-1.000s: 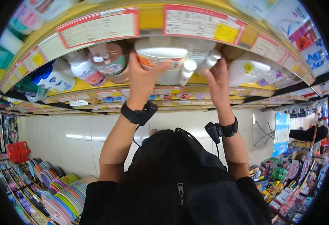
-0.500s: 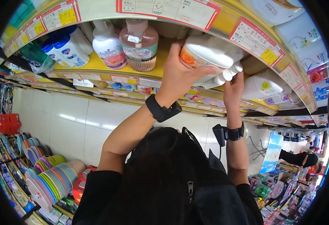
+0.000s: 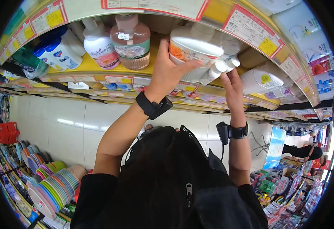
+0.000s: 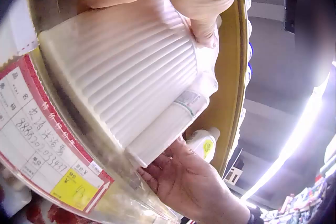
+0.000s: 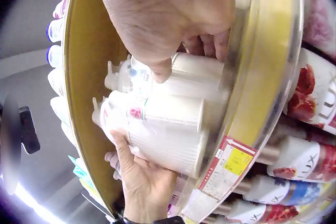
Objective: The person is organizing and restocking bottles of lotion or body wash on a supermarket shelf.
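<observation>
My left hand (image 3: pixel 169 68) grips a white ribbed pump bottle (image 4: pixel 131 61) by its side, thumb across the front. Orange flowers mark its label, and a slim white bottle (image 4: pixel 165 127) is fixed alongside. Just beyond it stands a similar white bottle (image 5: pixel 181 85) with its own small bottle (image 5: pixel 202 69). My right hand (image 3: pixel 233 91) holds that small bottle between thumb and fingers, the fingertips partly hidden behind it. The shelf's front edge passes close below both bottles. In the right wrist view, the left palm cups the nearer bottle from its far side.
Left of the hands stand a pink pump bottle (image 3: pixel 130 47) and a white-and-pink one (image 3: pixel 101 47). Another white bottle (image 3: pixel 261 80) is on the right. Price tags (image 3: pixel 254 32) line the shelf edge overhead. Stacked coloured basins (image 3: pixel 58 187) stand on the floor behind.
The head view has swung right along the shelf. The gripped bottle tilted, then came back more upright and slightly left. My right hand went from open beside the small bottles to holding one.
</observation>
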`<state>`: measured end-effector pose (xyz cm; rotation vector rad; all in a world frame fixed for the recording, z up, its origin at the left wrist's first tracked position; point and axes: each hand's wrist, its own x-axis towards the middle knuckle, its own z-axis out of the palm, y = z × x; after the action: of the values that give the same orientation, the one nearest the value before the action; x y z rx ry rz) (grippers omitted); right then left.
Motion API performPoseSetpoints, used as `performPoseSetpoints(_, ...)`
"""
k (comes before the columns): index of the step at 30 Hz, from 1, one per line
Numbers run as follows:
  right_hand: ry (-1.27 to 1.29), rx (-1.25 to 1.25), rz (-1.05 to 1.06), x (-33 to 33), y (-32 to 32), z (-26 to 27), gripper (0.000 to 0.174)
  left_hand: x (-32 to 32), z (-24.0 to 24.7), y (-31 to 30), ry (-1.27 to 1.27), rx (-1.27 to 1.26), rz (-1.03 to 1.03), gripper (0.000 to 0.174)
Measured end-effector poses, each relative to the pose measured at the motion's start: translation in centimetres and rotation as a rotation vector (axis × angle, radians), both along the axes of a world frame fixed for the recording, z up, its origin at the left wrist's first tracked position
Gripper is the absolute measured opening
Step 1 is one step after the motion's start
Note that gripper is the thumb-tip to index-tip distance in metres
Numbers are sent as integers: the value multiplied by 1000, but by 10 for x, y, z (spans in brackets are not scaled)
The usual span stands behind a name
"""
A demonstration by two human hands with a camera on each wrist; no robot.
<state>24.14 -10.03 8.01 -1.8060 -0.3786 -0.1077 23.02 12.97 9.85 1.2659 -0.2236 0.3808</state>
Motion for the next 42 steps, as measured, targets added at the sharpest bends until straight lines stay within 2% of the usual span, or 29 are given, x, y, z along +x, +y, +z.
performPoseSetpoints(7, -33, -4, -15, 0, 3, -1, 42, -5, 0, -18, -34, -116, 50, 71)
performPoseSetpoints(14, -83, -67, -56, 6, -4, -8, 41, -3, -1, -17, -27, -100, 47, 73)
performPoseSetpoints(16, -81, -71, -64, 4, -4, -8, 41, 3, -5, -11, -50, -3, 26, 74)
performPoseSetpoints(20, -79, -84, -64, 4, -6, -4, 37, 2, -3, -7, -7, -53, -51, 73)
performPoseSetpoints(22, -56, -56, -56, 3, -4, 1, 34, 0, -4, -2, -5, 85, -33, 72)
performPoseSetpoints(27, -50, 28, -59, 4, 6, 3, 41, 4, -12, 1, 18, 165, -115, 73)
performPoseSetpoints(30, -42, 17, -99, -4, 9, 5, 46, 0, -8, 0, 40, 174, -74, 71)
performPoseSetpoints(40, -150, -16, -300, -12, -10, -6, 43, 3, -13, 6, 105, 110, -47, 69)
performPoseSetpoints(42, -142, -43, -325, -11, -12, -7, 43, 5, -12, 11, 119, 221, 114, 70)
